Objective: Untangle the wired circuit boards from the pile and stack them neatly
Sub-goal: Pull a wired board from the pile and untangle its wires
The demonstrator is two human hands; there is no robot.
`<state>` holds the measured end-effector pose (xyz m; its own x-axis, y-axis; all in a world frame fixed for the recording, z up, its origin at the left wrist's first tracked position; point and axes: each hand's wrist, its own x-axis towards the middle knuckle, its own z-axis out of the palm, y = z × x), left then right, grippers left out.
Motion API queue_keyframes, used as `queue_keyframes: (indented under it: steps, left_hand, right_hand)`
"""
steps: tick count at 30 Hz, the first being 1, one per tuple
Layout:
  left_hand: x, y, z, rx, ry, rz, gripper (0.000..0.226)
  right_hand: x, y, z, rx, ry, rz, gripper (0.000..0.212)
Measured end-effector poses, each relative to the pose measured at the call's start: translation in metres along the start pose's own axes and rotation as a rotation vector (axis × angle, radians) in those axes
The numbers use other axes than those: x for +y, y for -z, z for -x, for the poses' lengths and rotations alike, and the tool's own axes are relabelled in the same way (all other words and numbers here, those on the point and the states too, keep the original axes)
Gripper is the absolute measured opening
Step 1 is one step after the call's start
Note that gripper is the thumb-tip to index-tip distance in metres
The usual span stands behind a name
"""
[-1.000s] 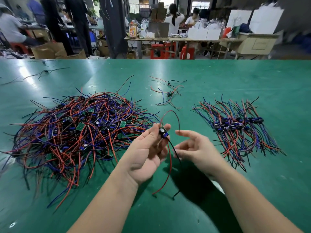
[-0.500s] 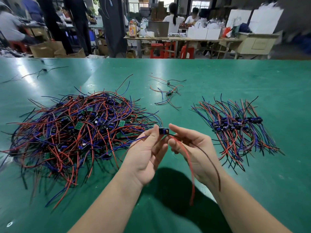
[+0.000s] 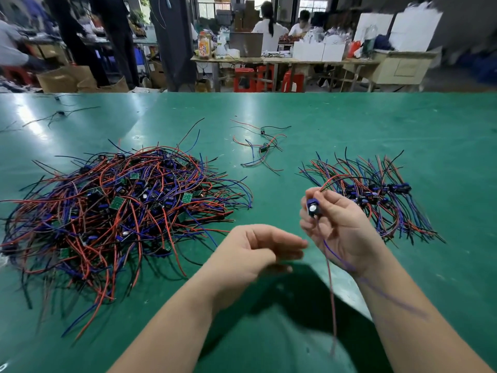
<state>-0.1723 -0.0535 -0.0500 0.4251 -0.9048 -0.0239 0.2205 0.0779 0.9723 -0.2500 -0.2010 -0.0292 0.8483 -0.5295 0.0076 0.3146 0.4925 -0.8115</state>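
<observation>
Circuit board (image 3: 312,207), long axis upright, pinched by right hand (image 3: 347,234) fingers (image 3: 332,208); left hand (image 3: 252,251) relaxed.

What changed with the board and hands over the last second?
The circuit board passed from the left hand, which let go and dropped back, to the right hand, which now pinches it nearer the sorted stack. The tangled pile and sorted stack stayed put.

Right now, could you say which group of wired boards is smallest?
The far middle cluster, only a few; the left pile and right stack are bigger.
</observation>
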Motion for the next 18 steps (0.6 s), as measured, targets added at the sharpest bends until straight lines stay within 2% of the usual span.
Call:
queue_keyframes:
  steps: [3,5,6,9,11,13,15,18]
  left_hand:
    - [0.001,-0.002,-0.005,0.222,0.058,0.068,0.006]
    - [-0.002,-0.004,-0.006,0.302,0.021,0.084,0.022]
    - [-0.003,-0.004,-0.007,0.354,-0.011,0.069,0.022]
    - [-0.006,-0.005,-0.007,0.444,-0.037,0.019,0.007]
    - [-0.007,-0.004,-0.007,0.465,-0.032,0.02,0.004]
    - [-0.008,-0.004,-0.009,0.481,-0.009,0.053,0.005]
    - [-0.006,-0.006,-0.009,0.468,0.038,0.131,0.005]
    - [-0.002,-0.007,-0.009,0.359,0.132,0.261,0.006]
  right_hand:
    - [0.01,0.0,0.001,-0.013,0.01,0.21,0.012]
    - [0.019,-0.004,0.003,-0.043,0.028,0.368,0.011]
    - [0.022,-0.006,0.003,-0.057,0.038,0.439,0.012]
    - [0.024,-0.006,0.003,-0.044,0.057,0.603,0.017]
    - [0.024,-0.005,0.002,-0.006,0.056,0.658,0.019]
    - [0.026,-0.006,0.002,0.012,0.013,0.559,0.02]
    - [0.027,-0.008,0.003,0.016,-0.058,0.349,0.018]
    - [0.022,-0.008,0.001,0.05,-0.12,0.098,0.013]
